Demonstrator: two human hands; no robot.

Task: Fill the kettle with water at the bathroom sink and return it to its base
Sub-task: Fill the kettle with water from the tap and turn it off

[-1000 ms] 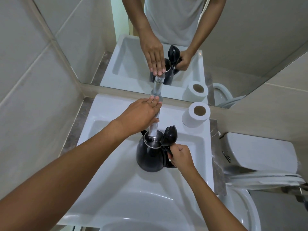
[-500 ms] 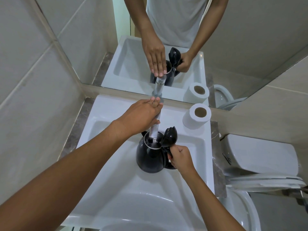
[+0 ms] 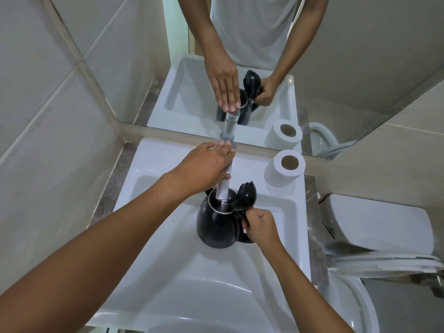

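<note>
A black kettle (image 3: 217,228) with a steel rim stands in the white sink (image 3: 173,280), its lid (image 3: 245,197) flipped open to the right. My right hand (image 3: 260,225) grips the kettle's handle. The chrome tap spout (image 3: 224,186) reaches down into the kettle's mouth. My left hand (image 3: 206,168) lies flat over the top of the tap, fingers together and pointing at the mirror. Whether water runs cannot be told. The kettle's base is out of sight.
A toilet paper roll (image 3: 284,170) stands on the sink's back right corner. A mirror (image 3: 264,68) behind the sink repeats the scene. A toilet cistern (image 3: 377,224) and seat (image 3: 355,304) sit close on the right. Tiled wall (image 3: 48,140) closes the left side.
Hardly anything differs: both hands and the kettle keep their places, and the view has only shifted slightly.
</note>
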